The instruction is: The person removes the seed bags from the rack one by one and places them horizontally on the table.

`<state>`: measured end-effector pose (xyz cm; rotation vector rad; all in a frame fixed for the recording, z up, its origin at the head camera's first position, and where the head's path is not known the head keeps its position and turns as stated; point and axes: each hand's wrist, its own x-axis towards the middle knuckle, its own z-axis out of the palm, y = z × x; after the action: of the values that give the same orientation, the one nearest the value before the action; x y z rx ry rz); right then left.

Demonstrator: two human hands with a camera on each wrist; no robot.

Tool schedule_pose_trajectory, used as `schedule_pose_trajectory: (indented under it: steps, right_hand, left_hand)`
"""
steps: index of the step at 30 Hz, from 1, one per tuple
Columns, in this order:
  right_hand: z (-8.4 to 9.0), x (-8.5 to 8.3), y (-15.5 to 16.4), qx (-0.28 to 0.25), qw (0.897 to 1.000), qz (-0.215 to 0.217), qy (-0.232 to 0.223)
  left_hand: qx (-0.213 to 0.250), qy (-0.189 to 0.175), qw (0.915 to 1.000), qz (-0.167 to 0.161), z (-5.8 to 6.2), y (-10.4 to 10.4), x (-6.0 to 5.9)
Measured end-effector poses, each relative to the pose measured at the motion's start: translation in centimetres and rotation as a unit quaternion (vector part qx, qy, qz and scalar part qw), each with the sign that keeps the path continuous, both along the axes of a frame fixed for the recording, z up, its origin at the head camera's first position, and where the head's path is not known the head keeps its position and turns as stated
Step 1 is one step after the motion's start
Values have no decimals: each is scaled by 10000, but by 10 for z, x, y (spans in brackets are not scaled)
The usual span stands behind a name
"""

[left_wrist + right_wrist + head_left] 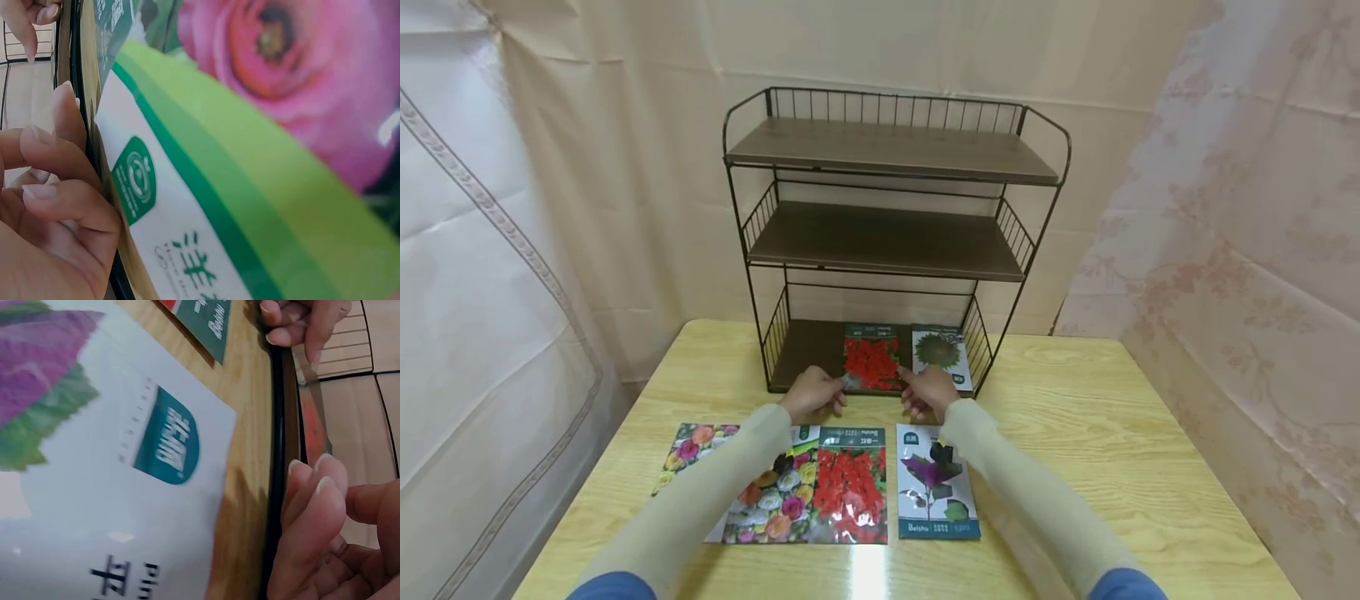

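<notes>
A seed packet with red flowers (871, 360) lies on the bottom board of a wire-framed shelf rack (805, 350). My left hand (814, 393) is at its lower left corner, fingers loosely bent; in the left wrist view the left hand (62, 212) has nothing gripped between its fingers. At the packet's lower right edge, my right hand (929, 392) touches with its fingertips. The right wrist view shows the right hand (325, 531) relaxed beside the shelf's front edge, with part of the red packet (314, 425) behind it. To the right lies a packet with a green round plant (938, 352), partly covered by the right hand.
On the wooden table (1075, 433) in front lie overlapping packets of multicoloured flowers (782, 508), another red-flower packet (850, 492) and a purple-leaf packet (934, 492). Above the bottom board are a middle shelf (887, 242) and a top shelf (887, 150). Cloth curtains (625, 167) hang around.
</notes>
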<state>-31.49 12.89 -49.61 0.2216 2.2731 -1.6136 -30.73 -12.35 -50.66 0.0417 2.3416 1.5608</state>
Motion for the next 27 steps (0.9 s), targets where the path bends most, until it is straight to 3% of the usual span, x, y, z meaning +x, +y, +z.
schedule_pose_trajectory:
  steps: [7, 20, 27]
  right_hand:
    - [0, -3, 1, 351, 9994, 73, -4]
    - [-7, -5, 3, 992, 9942, 214, 364]
    - [-2, -2, 3, 1110, 9924, 363, 393]
  left_hand:
    - [315, -253, 9992, -8, 0, 9, 2]
    - [-376, 16, 9993, 89, 1, 13, 5]
    - [-21, -94, 9998, 153, 0, 5, 4]
